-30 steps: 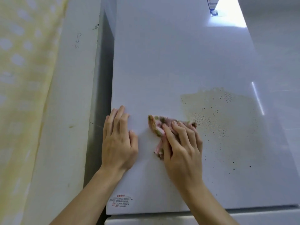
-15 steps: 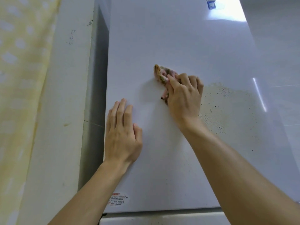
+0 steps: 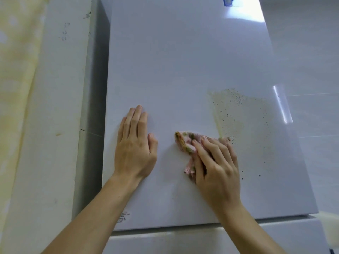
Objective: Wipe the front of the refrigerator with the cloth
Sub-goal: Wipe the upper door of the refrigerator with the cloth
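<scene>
Right hand (image 3: 216, 165) lies on cloth (image 3: 185, 142), fingers nearly straight, pressing it to refrigerator front (image 3: 183, 61). Thumb hidden, so any pinch beneath cannot be told. Cloth bunched at mid-door, poking out up-left of fingers. Speckled brown stain patch (image 3: 242, 118) sits just up-right of cloth, lower-left corner at fingertips. Right hand nearer, so next stroke likely goes up-right. Left hand (image 3: 135, 143) spread flat on door, well left of patch, holding nothing. Door top cut off.

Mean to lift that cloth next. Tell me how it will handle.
Likely floppy: the cloth lies bunched and creased under the right hand, a corner trailing loose below. Probably light, since flat fingers seem enough to pin it to the upright door. It would likely drop if that pressure eased.
</scene>
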`<state>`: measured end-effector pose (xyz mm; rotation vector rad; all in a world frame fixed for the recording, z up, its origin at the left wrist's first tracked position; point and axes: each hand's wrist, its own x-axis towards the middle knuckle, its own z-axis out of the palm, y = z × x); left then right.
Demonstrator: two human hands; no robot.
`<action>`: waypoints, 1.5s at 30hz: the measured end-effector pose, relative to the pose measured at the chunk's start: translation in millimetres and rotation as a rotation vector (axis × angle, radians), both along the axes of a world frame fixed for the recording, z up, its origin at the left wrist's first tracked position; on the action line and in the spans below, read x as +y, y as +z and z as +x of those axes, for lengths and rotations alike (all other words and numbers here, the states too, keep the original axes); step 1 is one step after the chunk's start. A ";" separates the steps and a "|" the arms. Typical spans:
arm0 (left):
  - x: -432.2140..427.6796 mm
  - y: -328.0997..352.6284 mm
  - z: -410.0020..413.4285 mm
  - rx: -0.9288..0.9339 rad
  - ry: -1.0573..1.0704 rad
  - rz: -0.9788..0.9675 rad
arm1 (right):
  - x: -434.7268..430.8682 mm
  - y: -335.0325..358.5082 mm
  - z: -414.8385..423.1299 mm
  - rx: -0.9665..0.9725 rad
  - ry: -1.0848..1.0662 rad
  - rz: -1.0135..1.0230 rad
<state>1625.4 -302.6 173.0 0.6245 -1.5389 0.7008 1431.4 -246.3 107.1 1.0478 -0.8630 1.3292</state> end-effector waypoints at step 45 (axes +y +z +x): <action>6.1 -4.6 -54.9 -0.078 0.058 -0.081 | 30.9 159.9 -80.9 -0.210 -0.030 0.157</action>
